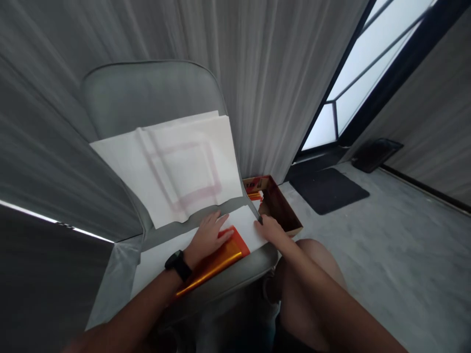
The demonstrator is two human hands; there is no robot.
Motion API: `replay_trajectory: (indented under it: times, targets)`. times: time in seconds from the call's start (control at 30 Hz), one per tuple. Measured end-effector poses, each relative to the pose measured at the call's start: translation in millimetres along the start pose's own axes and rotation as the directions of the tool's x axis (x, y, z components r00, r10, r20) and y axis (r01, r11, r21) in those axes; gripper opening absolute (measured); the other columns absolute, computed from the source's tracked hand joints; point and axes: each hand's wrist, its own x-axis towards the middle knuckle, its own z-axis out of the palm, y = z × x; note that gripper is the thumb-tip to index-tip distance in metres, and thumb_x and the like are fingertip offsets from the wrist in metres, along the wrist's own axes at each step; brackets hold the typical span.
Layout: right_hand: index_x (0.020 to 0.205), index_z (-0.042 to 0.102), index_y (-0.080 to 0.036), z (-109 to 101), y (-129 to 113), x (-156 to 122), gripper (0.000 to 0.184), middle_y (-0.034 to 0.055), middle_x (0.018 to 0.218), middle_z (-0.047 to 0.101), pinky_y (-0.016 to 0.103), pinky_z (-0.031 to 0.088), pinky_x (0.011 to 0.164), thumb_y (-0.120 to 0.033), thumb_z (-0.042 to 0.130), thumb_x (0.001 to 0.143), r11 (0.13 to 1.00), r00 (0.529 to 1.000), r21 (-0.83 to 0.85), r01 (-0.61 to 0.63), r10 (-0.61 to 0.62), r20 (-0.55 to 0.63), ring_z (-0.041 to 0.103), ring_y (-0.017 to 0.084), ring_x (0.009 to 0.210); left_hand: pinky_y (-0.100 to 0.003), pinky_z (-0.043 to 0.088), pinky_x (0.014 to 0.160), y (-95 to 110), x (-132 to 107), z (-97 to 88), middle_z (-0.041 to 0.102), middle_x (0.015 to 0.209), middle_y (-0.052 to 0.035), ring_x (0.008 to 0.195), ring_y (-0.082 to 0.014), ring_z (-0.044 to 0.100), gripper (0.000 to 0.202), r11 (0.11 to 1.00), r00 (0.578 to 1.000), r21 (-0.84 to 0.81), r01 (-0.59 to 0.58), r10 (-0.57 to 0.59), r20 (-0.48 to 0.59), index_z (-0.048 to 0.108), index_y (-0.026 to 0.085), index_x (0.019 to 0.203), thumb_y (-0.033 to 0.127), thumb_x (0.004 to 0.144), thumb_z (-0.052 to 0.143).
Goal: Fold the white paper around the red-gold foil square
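With fingers spread, my left hand [209, 236] lies flat on a folded stack of shiny orange-red sheet [217, 260] and on the white paper [245, 223] beside it. Both lie on the grey chair's seat [235, 279]. My right hand [271, 228] is closed at the paper's right edge, around the dark end of a slim grey knife-like tool [253, 210]. The tool points up and left, away from me; its exact kind is hard to make out. Another white sheet [187, 166] with a faint pinkish square outline leans against the chair's backrest [154, 98].
An open cardboard box [283, 206] with orange pieces inside stands on the floor right of the chair. Farther right lie a dark mat [327, 190] and a black tray-like object [377, 154]. Grey panelled walls [253, 73] stand behind. My bent knee [320, 260] is close to the box.
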Motion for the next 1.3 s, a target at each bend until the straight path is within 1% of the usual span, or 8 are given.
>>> replay_trajectory:
  times: [0.17,0.33,0.47,0.57,0.7,0.83,1.1,1.3]
  targets:
    - [0.129,0.065,-0.016,-15.0,-7.3,-10.8,0.041,0.0208,0.130,0.068,0.041,0.052,0.091,-0.045,0.052,0.104,0.996,1.000,-0.081,0.021,-0.022,-0.008,0.069,0.035,0.119,-0.052,0.047,0.111,11.0,8.9,4.6,0.062,0.147,-0.0187,0.132,-0.0371,0.058,0.068,0.993,0.999,0.112,0.044,-0.044,0.003,0.060,0.018,0.146,0.063,0.096,0.066]
    - [0.119,0.070,-0.018,-21.1,-5.4,-11.8,0.040,0.0173,0.116,0.075,0.035,0.049,0.080,-0.053,0.064,0.098,0.996,0.995,-0.087,-0.035,0.043,0.093,0.073,0.033,0.108,-0.049,0.049,0.098,17.4,17.2,-10.5,0.068,0.131,-0.0177,0.118,-0.0385,0.063,0.074,0.961,0.965,0.144,0.235,-0.249,0.088,0.059,0.018,0.143,0.068,0.090,0.070]
    - [0.102,0.074,-0.020,-20.5,-3.9,-5.2,0.023,0.0111,0.108,0.078,0.030,0.043,0.073,-0.042,0.070,0.094,0.998,0.982,0.020,0.055,-0.057,0.179,0.072,0.025,0.098,-0.046,0.046,0.095,11.1,23.2,-20.3,0.073,0.117,-0.0113,0.111,-0.0347,0.066,0.051,0.941,0.912,0.007,0.339,-0.330,0.242,0.064,0.020,0.127,0.056,0.091,0.071]
    - [0.084,0.072,-0.020,-19.5,-4.3,0.0,0.014,0.0060,0.092,0.076,0.028,0.038,0.069,-0.031,0.068,0.092,0.980,0.958,0.108,0.170,-0.190,0.215,0.068,0.020,0.087,-0.039,0.047,0.087,1.0,26.5,-29.6,0.073,0.104,-0.0056,0.097,-0.0266,0.067,0.025,0.931,0.910,-0.156,0.331,-0.270,0.315,0.065,0.021,0.101,0.044,0.091,0.067]
    - [0.074,0.068,-0.019,-20.6,-2.6,6.8,0.022,0.0022,0.074,0.066,0.028,0.036,0.063,-0.035,0.065,0.088,0.908,0.926,0.341,0.245,-0.323,0.196,0.058,0.017,0.072,-0.031,0.046,0.071,-15.8,28.8,-41.9,0.066,0.084,-0.0001,0.077,-0.0188,0.061,0.025,0.868,0.945,-0.407,0.285,-0.184,0.270,0.058,0.022,0.087,0.047,0.090,0.061]
    - [0.086,0.072,-0.018,-26.9,-10.9,11.6,0.034,0.0021,0.077,0.066,0.027,0.038,0.060,-0.051,0.068,0.085,0.800,0.858,0.584,0.139,-0.392,0.332,0.055,0.016,0.068,-0.027,0.045,0.063,-30.6,24.4,-53.7,0.068,0.084,-0.0002,0.074,-0.0176,0.061,0.034,0.743,0.940,-0.584,0.326,-0.188,0.286,0.063,0.021,0.098,0.054,0.089,0.065]
    - [0.086,0.069,-0.017,-37.2,-65.6,27.1,0.033,0.0026,0.083,0.069,0.025,0.042,0.062,-0.049,0.076,0.083,0.682,0.848,0.718,0.142,-0.458,0.267,0.057,0.013,0.069,-0.026,0.047,0.065,-45.4,15.0,-72.3,0.070,0.085,-0.0014,0.074,-0.0165,0.061,0.033,0.751,0.950,-0.583,0.312,-0.245,0.192,0.071,0.020,0.092,0.052,0.092,0.066]
    - [0.088,0.069,-0.017,-28.7,-71.3,37.8,0.037,0.0023,0.081,0.069,0.026,0.042,0.062,-0.053,0.076,0.080,0.654,0.827,0.750,0.094,-0.470,0.307,0.057,0.013,0.067,-0.024,0.044,0.063,-55.8,18.8,-63.8,0.068,0.079,0.0003,0.069,-0.0142,0.055,0.031,0.714,0.940,-0.615,0.335,-0.301,0.162,0.070,0.020,0.087,0.051,0.087,0.071]
